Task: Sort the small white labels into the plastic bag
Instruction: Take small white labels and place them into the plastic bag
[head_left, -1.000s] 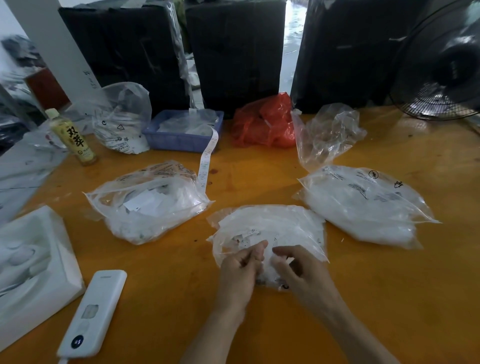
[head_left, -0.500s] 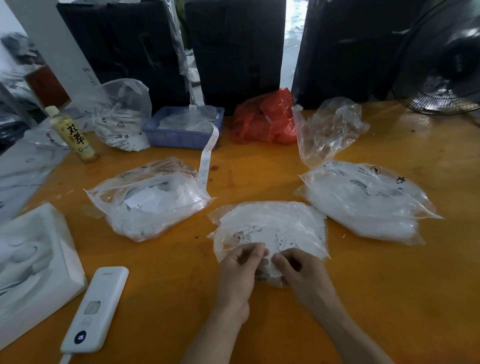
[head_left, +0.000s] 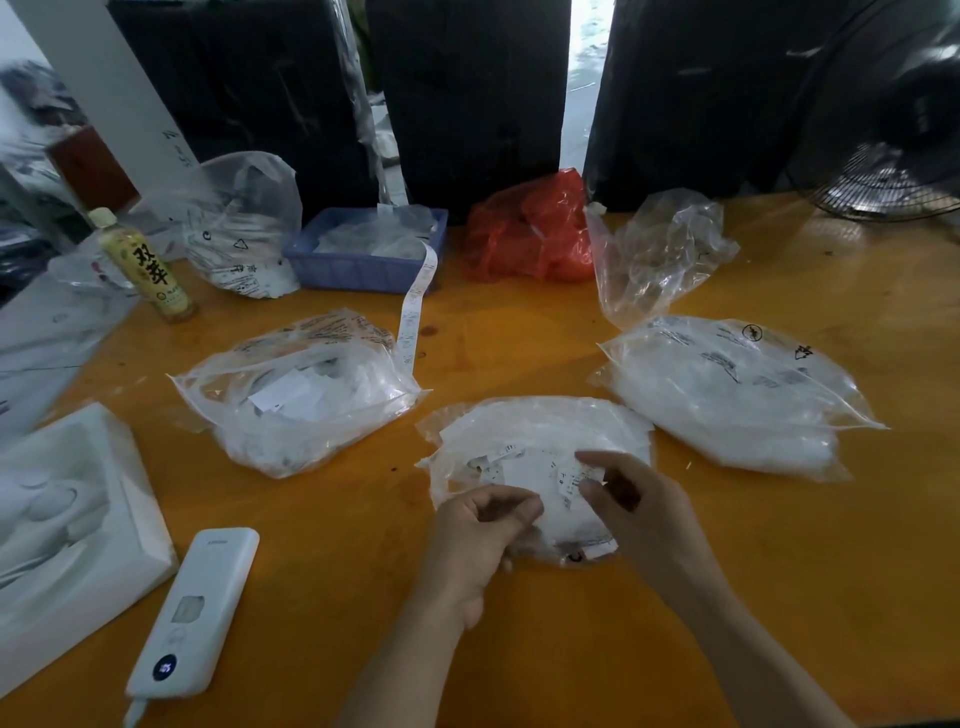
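**Inspector:** Report the position of the task items.

**Operator:** I see the plastic bag (head_left: 535, 441) lying flat on the orange table (head_left: 779, 571), lower centre of the frame. Small white labels (head_left: 540, 467) with dark print lie loose on or in its near part; I cannot tell which.

**Inspector:** And the hands?

**Operator:** The left hand (head_left: 478, 540) sits at the bag's near left edge, its fingers (head_left: 511, 506) curled in toward the thumb. I cannot tell whether they pinch a label or the plastic. The right hand (head_left: 644, 509) is over the bag's near right part, with thumb and forefinger bent toward each other and a gap between them; I see nothing held there.

**Inspector:** Surroundings?

**Operator:** A second clear bag of white pieces (head_left: 301, 395) lies left of centre. A third, fuller one (head_left: 727, 389) lies at right. An empty crumpled clear bag (head_left: 660, 254) stands behind that, beside a red bag (head_left: 530, 228). A blue tray (head_left: 363, 260) sits at upper centre, and a strip of labels (head_left: 415, 312) hangs from it onto the table. A yellow-labelled bottle (head_left: 145, 265) stands upper left. A white handheld device (head_left: 195, 608) lies lower left, next to a white box (head_left: 67, 519). A fan (head_left: 893, 130) is at the upper right.
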